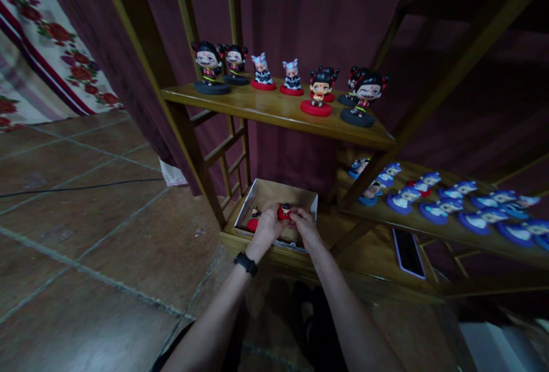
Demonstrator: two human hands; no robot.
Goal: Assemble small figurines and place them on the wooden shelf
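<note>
Both my hands are inside an open cardboard box (309, 203) on the lowest shelf. Between them is a small figurine (285, 210) with black hair and a red body or base. My left hand (270, 224), with a black band on its wrist, has its fingers closed on the figurine's left side. From the right, my right hand (303, 223) pinches the same figurine with its fingertips. Another small figurine (255, 212) lies in the box's left part, near a red round base (253, 224).
Several figurines on black or red bases stand on the wooden shelf (257, 103) above the box. To the right, a lower shelf holds several blue-based figurines (403, 199). A phone (409, 253) lies below them. A cable (86, 187) crosses the tiled floor at left.
</note>
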